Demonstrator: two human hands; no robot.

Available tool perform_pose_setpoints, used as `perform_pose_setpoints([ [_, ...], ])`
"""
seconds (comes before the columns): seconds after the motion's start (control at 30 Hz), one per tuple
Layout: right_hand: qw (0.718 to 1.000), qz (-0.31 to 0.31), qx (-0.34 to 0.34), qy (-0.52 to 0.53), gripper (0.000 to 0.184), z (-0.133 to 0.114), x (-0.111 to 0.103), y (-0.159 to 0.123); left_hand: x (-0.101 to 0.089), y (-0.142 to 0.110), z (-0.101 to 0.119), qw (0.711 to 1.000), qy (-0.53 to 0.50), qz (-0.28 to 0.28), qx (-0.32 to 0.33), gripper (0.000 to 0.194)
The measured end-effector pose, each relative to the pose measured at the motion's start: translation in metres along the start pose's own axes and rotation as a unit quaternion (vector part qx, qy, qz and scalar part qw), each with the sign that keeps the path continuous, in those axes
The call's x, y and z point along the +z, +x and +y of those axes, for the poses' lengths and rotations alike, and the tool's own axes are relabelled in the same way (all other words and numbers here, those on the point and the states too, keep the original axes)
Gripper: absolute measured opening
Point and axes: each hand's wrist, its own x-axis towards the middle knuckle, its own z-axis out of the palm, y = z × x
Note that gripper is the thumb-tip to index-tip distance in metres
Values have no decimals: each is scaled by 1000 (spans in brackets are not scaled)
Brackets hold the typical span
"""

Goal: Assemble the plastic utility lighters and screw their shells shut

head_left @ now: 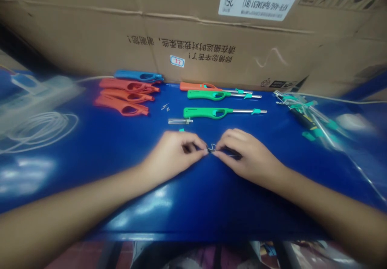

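My left hand [178, 151] pinches a small dark part [209, 150] between thumb and forefinger. From it a thin pale wire [213, 146] curls across to my right hand [242, 154], whose thumb and forefinger are closed on the wire's end. The fingers hide most of the dark part. Just beyond my left hand lie a clear lighter fuel tank [179, 121] and a small teal piece [182, 130]. Farther off rest a green long-neck lighter [208, 113], a second green lighter [208, 94] and an orange lighter [199, 86], each with a metal tube.
Several orange-red lighter shells [121, 101] and a blue shell [137, 75] lie at the back left, near tiny metal pins [165, 107]. Coiled white cable [45, 128] is at left. Metal tubes and teal parts [314, 115] pile at right. A cardboard box [99, 39] walls the back.
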Motion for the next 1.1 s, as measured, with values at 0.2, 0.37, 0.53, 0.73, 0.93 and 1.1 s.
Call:
perform_pose_setpoints([
  [0.2, 1000, 1, 9, -2, 3, -5, -5, -3, 1, -3, -2, 1000, 11, -14, -7, 8],
  [0.37, 1000, -13, 10, -1, 4, -6, -3, -5, -1, -2, 2, 997, 58, -2, 44, 8],
  [0.53, 999, -18, -9, -51, 9, -8, -4, -6, -6, -6, 9, 982, 148, 5, 114, 15],
  [0.73, 987, -32, -76, -140, 24, -7, -6, -8, -3, -11, 9, 975, 150, -37, 158, 22],
  [0.93, 989, -37, -95, -111, 16, -8, -6, -11, 0, -10, 4, 974, 151, -17, 170, 11],
  [1.1, 996, -52, -48, -47, 24, -5, -26, -9, 1, -12, 5, 977, 145, -18, 153, 15],
])
